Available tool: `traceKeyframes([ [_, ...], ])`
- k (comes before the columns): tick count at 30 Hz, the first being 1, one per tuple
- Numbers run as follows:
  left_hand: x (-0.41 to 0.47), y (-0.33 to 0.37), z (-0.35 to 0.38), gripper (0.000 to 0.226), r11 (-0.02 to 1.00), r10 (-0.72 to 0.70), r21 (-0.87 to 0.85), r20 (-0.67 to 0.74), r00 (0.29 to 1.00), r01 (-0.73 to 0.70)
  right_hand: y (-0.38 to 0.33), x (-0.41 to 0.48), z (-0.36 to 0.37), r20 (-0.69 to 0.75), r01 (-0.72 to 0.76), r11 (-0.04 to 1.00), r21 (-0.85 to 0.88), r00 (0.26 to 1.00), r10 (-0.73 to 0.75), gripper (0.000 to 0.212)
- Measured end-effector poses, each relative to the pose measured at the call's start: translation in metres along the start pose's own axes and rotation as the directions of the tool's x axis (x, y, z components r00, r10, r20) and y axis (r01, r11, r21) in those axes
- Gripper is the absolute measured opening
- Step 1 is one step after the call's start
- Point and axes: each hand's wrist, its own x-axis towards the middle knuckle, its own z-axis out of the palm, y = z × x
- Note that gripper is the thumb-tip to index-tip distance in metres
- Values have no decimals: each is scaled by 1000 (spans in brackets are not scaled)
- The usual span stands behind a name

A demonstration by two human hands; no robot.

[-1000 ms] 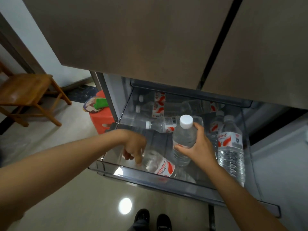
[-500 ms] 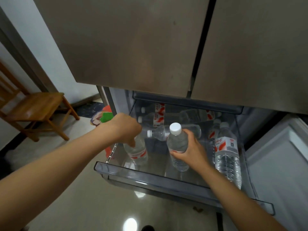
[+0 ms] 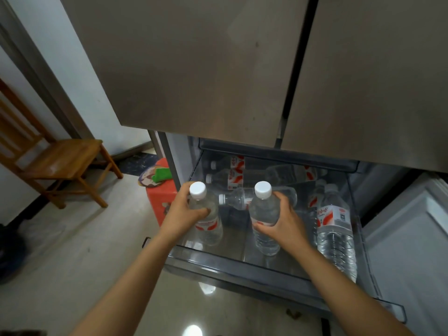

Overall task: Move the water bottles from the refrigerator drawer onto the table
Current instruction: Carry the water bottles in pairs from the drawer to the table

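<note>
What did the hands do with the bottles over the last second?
The left hand took hold of a lying bottle in the drawer and raised it upright. The right hand kept gripping its own bottle, about where it was. The far-right bottle and the back bottles stayed put.

Above: drawer (image 3: pixel 254 270) is overhung by fridge doors (image 3: pixel 206 69) at 12 o'clock;
Side: standing bottle (image 3: pixel 335 229) is met at 3 o'clock

I log three clear bottles: left bottle (image 3: pixel 209 230) and middle bottle (image 3: pixel 263 209) white-capped, red-on-white labels; right bottle (image 3: pixel 335 238) label red, white, grey. Fridge doors (image 3: pixel 206 69) matte grey-brown. Stool (image 3: pixel 161 201) orange-red. Chair (image 3: pixel 65 158) amber wood. Floor (image 3: pixel 72 251) pale, glossy.
</note>
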Motion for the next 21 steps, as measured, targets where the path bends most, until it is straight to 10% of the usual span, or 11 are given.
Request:
traceKeyframes([
  [8, 10, -32, 6, 82, 997, -72, -16, -1, 997, 72, 5, 1, -2, 34, 18, 984, 176, 999, -24, 90],
  [17, -5, -33, 14, 68, 956, 178, 258, -142, 974, -137, 8, -1, -9, 84, -47, 935, 351, 996, 18, 90],
  [21, -7, -30, 7, 69, 987, 145, 109, -233, 962, -122, -1, -3, -14, 58, -27, 944, 330, 998, 8, 85],
])
